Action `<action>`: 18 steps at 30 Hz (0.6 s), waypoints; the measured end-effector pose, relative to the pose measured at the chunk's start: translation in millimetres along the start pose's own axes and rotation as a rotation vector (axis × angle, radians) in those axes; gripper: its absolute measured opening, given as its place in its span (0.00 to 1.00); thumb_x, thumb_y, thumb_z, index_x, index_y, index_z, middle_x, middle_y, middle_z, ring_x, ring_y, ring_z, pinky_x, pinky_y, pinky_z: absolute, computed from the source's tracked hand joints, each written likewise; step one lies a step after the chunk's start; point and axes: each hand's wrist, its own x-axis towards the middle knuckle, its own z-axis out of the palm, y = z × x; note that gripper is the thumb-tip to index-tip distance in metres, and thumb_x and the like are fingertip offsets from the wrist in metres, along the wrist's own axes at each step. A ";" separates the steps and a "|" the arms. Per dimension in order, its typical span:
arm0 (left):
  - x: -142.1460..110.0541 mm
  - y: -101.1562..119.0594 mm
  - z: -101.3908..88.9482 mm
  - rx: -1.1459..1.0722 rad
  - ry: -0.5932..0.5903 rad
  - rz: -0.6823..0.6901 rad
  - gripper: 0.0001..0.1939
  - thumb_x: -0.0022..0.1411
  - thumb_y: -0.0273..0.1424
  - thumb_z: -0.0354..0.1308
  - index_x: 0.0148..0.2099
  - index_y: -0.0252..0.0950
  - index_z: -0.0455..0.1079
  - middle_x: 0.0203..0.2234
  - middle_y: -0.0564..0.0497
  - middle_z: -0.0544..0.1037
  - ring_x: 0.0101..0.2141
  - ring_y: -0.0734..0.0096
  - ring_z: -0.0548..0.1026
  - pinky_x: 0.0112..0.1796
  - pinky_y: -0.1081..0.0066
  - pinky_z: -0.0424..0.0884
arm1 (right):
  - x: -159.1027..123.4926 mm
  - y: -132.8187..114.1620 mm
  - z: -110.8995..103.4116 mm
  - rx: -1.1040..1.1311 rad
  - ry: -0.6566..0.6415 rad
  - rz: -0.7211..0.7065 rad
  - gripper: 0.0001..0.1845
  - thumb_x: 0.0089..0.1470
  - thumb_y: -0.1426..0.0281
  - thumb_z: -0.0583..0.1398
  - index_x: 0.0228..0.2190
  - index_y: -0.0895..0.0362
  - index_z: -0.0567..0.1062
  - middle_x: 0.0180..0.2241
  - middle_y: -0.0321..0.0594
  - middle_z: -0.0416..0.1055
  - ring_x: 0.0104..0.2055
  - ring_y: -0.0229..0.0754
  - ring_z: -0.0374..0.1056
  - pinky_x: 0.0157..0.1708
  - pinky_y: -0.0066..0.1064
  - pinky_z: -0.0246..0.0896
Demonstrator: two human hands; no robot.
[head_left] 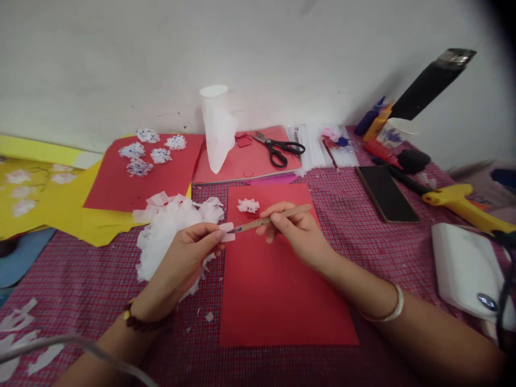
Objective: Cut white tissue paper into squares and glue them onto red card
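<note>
My left hand (200,243) pinches a small white paper square (228,231) between thumb and fingertips. In my right hand (296,231) is a thin, flat wooden stick (288,212), held like a pen. Its dark bluish tip meets the paper square. Both hands are above a red paper sheet (287,301), on which a small white paper flower (248,205) sits just beyond the stick. A pile of thin white paper pieces (161,231) lies beside my left hand, partly hidden by it.
Blue-speckled paper flowers (139,167) rest on another red sheet (107,191) at back left. Black-handled scissors (278,148) and a white paper roll (217,126) are at the back. On the right are a phone (385,193), a yellow glue gun (455,200) and a white box-shaped device (463,269).
</note>
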 end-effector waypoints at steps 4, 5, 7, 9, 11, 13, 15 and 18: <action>-0.7 -0.4 0.5 0.024 -0.011 0.013 0.08 0.50 0.33 0.68 0.30 0.33 0.77 0.21 0.51 0.76 0.22 0.78 0.69 0.25 0.77 0.65 | 0.5 1.4 0.9 0.009 0.003 0.015 0.15 0.57 0.55 0.61 0.36 0.55 0.75 0.27 0.38 0.78 0.23 0.34 0.70 0.26 0.28 0.68; -0.9 -0.2 0.4 0.020 -0.012 0.011 0.08 0.50 0.33 0.68 0.30 0.33 0.77 0.21 0.51 0.76 0.22 0.78 0.69 0.24 0.77 0.65 | 0.8 1.9 1.1 0.016 0.006 0.017 0.15 0.57 0.55 0.61 0.35 0.55 0.75 0.27 0.38 0.78 0.23 0.34 0.70 0.26 0.28 0.68; -0.9 0.3 0.0 -0.031 -0.012 -0.002 0.08 0.50 0.33 0.67 0.28 0.33 0.76 0.21 0.51 0.75 0.22 0.77 0.70 0.25 0.77 0.66 | 1.3 2.8 1.2 0.040 0.010 0.023 0.15 0.57 0.55 0.61 0.35 0.54 0.75 0.27 0.37 0.78 0.23 0.34 0.70 0.25 0.28 0.68; -0.8 0.8 -0.2 -0.116 -0.028 -0.025 0.09 0.52 0.33 0.65 0.26 0.33 0.74 0.21 0.50 0.76 0.23 0.76 0.71 0.25 0.76 0.68 | 1.6 3.7 1.4 0.079 0.013 0.033 0.14 0.57 0.56 0.61 0.35 0.54 0.75 0.27 0.36 0.78 0.23 0.34 0.69 0.25 0.28 0.68; -0.9 1.6 0.7 -0.206 -0.065 -0.065 0.09 0.53 0.34 0.64 0.27 0.33 0.73 0.22 0.49 0.77 0.23 0.75 0.73 0.25 0.76 0.69 | 1.4 4.5 2.1 0.141 0.012 0.045 0.13 0.56 0.57 0.62 0.36 0.54 0.75 0.26 0.35 0.77 0.22 0.33 0.69 0.25 0.27 0.67; -1.7 3.0 3.0 -0.280 -0.112 -0.110 0.08 0.52 0.33 0.66 0.28 0.33 0.74 0.23 0.49 0.77 0.23 0.76 0.73 0.24 0.77 0.69 | 0.7 5.2 3.3 0.208 0.012 0.065 0.12 0.56 0.58 0.62 0.35 0.53 0.75 0.26 0.34 0.77 0.22 0.32 0.69 0.25 0.26 0.66; -3.3 4.8 6.1 -0.337 -0.149 -0.130 0.08 0.49 0.31 0.69 0.29 0.34 0.74 0.22 0.51 0.77 0.22 0.77 0.73 0.24 0.79 0.68 | -0.3 5.5 4.7 0.260 0.012 0.103 0.11 0.56 0.58 0.63 0.35 0.53 0.75 0.26 0.34 0.77 0.21 0.32 0.68 0.24 0.25 0.66; -5.7 5.4 9.3 -0.362 -0.171 -0.099 0.09 0.47 0.29 0.72 0.29 0.35 0.74 0.21 0.53 0.77 0.22 0.80 0.72 0.25 0.81 0.69 | -1.8 5.2 6.6 0.329 0.011 0.169 0.12 0.54 0.58 0.64 0.34 0.53 0.75 0.26 0.34 0.77 0.21 0.32 0.68 0.22 0.24 0.64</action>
